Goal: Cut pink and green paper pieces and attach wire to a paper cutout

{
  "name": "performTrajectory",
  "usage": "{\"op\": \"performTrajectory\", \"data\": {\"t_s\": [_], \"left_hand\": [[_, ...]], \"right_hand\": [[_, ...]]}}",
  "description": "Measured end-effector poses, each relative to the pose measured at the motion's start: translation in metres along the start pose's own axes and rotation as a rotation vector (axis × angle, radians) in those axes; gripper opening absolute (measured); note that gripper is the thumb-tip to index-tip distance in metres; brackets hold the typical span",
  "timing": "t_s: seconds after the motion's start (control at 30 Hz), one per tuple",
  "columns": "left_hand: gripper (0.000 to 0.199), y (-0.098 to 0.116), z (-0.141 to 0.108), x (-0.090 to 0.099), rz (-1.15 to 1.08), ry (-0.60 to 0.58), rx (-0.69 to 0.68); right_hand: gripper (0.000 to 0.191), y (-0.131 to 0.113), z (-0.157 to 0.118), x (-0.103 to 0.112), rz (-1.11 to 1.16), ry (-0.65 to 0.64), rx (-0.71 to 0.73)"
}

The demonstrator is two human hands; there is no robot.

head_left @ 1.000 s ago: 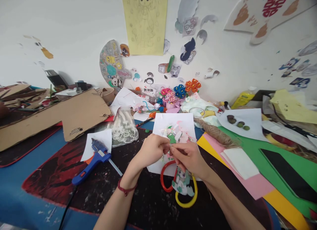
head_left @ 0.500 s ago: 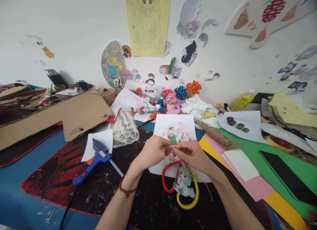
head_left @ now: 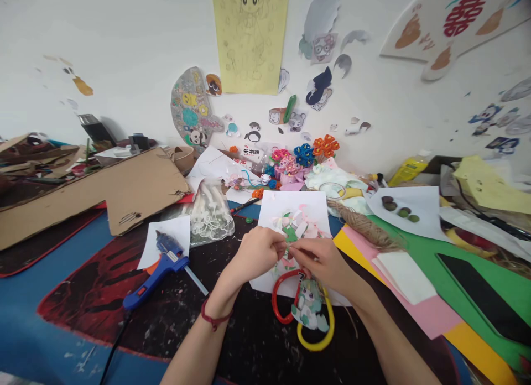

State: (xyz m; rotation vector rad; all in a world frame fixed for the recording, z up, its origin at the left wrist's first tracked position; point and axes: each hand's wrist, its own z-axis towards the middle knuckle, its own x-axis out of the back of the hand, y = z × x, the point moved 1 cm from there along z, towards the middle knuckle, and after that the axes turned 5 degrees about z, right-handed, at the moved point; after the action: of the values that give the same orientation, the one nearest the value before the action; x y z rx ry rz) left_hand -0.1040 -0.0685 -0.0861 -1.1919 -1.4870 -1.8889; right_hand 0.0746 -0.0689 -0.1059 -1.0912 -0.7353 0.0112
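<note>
My left hand [head_left: 260, 253] is closed, its thumb and finger pinched together at the fingertips of my right hand [head_left: 321, 260]. The right hand also pinches; whatever lies between the fingers is too small to make out. Right below them is a pair of scissors with one red and one yellow handle loop [head_left: 331, 318], its blades hidden. A paper cutout of a green-haired cartoon figure [head_left: 309, 305] overlaps the loops. Behind the hands, a white sheet [head_left: 317, 203] bears green and pink paper scraps [head_left: 292, 227].
A blue glue gun [head_left: 155, 280] lies on the dark mat to the left, its tip over white paper. Beyond it are a bag of white cords [head_left: 211, 213] and cardboard [head_left: 145, 191]. At right are twine [head_left: 369, 227], coloured paper sheets [head_left: 431, 313] and a black phone [head_left: 485, 296].
The view has shifted slightly. Both hands stay together in nearly the same pinch, with only small finger movement.
</note>
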Motion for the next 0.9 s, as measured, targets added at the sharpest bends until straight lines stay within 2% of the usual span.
{"op": "performTrajectory", "data": {"t_s": [0.1,0.17,0.27,0.37,0.47,0.7,0.9], "left_hand": [[0.018,0.000,0.000,0.000,0.020,-0.014,0.015],[0.018,0.000,0.000,-0.001,0.009,-0.007,-0.014],[0.016,0.000,0.000,-0.001,0.054,0.049,-0.054],[0.016,0.002,0.000,-0.003,0.191,0.141,-0.056],[0.016,0.004,0.000,-0.006,0.270,0.177,-0.086],[0.014,0.002,0.001,-0.011,0.361,0.195,-0.134],[0.014,0.003,0.000,-0.009,0.335,0.198,-0.128]], "right_hand": [[0.033,0.000,0.001,-0.002,-0.086,0.001,0.096],[0.034,-0.001,0.000,-0.002,-0.040,0.009,0.085],[0.036,-0.001,0.000,-0.001,0.125,0.015,-0.048],[0.035,0.001,0.000,0.000,0.278,0.006,-0.195],[0.035,0.005,0.001,0.001,0.352,-0.005,-0.258],[0.040,0.010,0.001,0.000,0.391,-0.024,-0.259],[0.041,0.007,0.000,-0.001,0.386,-0.018,-0.236]]}}
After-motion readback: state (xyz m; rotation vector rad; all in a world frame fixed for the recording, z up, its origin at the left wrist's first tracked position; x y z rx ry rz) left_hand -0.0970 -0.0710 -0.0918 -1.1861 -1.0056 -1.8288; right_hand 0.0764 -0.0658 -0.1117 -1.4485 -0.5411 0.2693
